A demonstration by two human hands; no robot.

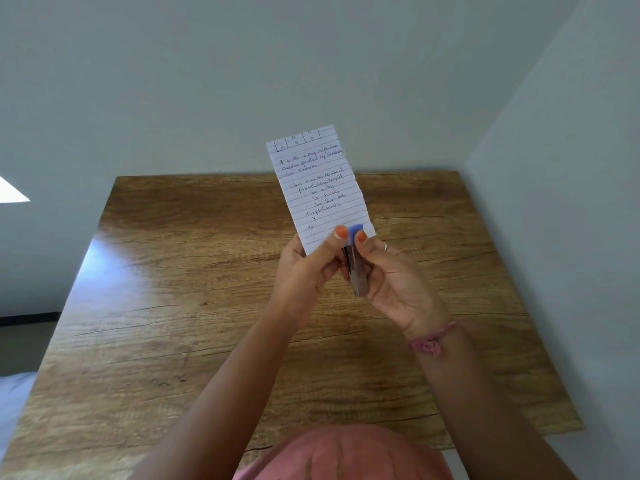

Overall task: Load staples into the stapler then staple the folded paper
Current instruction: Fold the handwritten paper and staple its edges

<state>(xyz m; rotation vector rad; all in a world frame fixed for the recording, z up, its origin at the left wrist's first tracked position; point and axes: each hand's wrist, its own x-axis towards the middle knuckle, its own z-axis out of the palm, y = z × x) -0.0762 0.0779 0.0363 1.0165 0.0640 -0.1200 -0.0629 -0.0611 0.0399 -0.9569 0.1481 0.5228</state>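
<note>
A folded sheet of lined paper (317, 181) with handwriting stands upright in the air above the wooden table (173, 289). My left hand (304, 275) pinches its lower edge, thumb on the front. My right hand (391, 282) grips a small stapler (355, 261) with a blue tip, held upright. The stapler's blue end overlaps the paper's bottom right corner, with my right thumb pressed beside it. Most of the stapler's body is hidden between my fingers.
The table's top shows wood grain and a glare patch at the left. Pale walls close in behind and on the right, meeting in a corner. A pink garment fills the bottom edge of the view.
</note>
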